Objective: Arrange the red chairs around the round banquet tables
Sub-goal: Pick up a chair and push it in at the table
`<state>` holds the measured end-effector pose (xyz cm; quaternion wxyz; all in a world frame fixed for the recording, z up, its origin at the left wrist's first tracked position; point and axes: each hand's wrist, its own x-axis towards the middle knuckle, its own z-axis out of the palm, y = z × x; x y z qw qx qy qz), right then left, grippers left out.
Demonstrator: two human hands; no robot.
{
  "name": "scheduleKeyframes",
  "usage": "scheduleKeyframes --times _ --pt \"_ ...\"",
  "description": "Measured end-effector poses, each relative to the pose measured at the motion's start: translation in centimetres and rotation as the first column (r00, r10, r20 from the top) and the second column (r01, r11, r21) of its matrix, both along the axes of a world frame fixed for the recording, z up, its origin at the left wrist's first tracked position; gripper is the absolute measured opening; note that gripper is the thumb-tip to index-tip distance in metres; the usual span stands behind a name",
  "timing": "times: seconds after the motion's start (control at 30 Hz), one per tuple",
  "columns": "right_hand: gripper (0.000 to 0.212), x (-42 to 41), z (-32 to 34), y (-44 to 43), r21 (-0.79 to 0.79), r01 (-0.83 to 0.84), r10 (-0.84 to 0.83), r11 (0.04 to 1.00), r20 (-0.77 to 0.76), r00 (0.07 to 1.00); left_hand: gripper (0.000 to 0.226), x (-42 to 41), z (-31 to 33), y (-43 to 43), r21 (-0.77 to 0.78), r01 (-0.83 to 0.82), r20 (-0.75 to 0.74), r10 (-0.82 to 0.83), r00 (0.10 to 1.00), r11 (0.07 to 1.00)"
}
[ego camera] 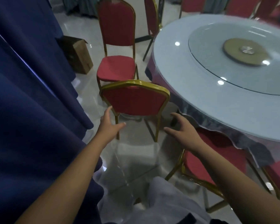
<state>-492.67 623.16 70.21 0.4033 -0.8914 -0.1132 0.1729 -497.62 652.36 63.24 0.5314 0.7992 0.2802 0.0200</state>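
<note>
A red chair with a gold frame [134, 101] stands in front of me, its back toward me, beside the round banquet table [200, 101]. My left hand [109, 125] hovers open just below the chair back's left edge, not touching it. My right hand [183, 128] is open to the right of the chair back, fingers spread, apart from it. A second red chair [118, 46] stands farther off, facing me. A third red chair [205, 159] is tucked partly under the table at my right.
A dark blue cloth [31, 102] hangs along the whole left side. A cardboard box [78, 55] sits on the shiny floor beyond it. More red chairs [152, 18] stand behind the table, which carries a glass turntable [242, 50].
</note>
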Motion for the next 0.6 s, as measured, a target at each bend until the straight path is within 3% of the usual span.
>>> scheduleKeyframes --times 0.17,0.27,0.33,0.4,0.5,0.6 --pt "0.079 9.2 -0.5 3.3 -0.045 -0.008 0.012 0.999 0.085 0.996 0.106 8.0 1.2 5.4 0.263 0.094 -0.050 -0.083 0.995 0.960" --pt "0.089 15.0 -1.8 6.2 -0.142 -0.026 0.038 0.990 0.087 0.995 0.109 13.4 2.6 9.0 0.501 0.238 -0.177 -0.170 0.969 0.832" --pt "0.089 18.2 -2.7 8.2 -0.290 -0.072 0.102 0.954 0.086 0.991 0.106 16.7 3.5 11.1 0.564 0.420 -0.325 -0.277 0.904 0.711" --pt "0.080 20.8 -3.7 10.1 -0.373 -0.159 0.179 0.914 0.019 0.984 0.091 19.7 3.8 12.9 0.459 0.659 -0.491 -0.449 0.747 0.596" --pt "0.052 23.8 -4.5 12.5 -0.362 -0.265 0.224 0.894 -0.150 0.963 0.059 22.5 3.3 14.6 0.135 0.849 -0.583 -0.652 0.485 0.511" --pt "0.033 25.5 -4.5 13.4 -0.385 -0.351 0.251 0.854 -0.286 0.925 0.058 24.5 2.4 15.6 0.099 0.923 -0.632 -0.693 0.346 0.371"
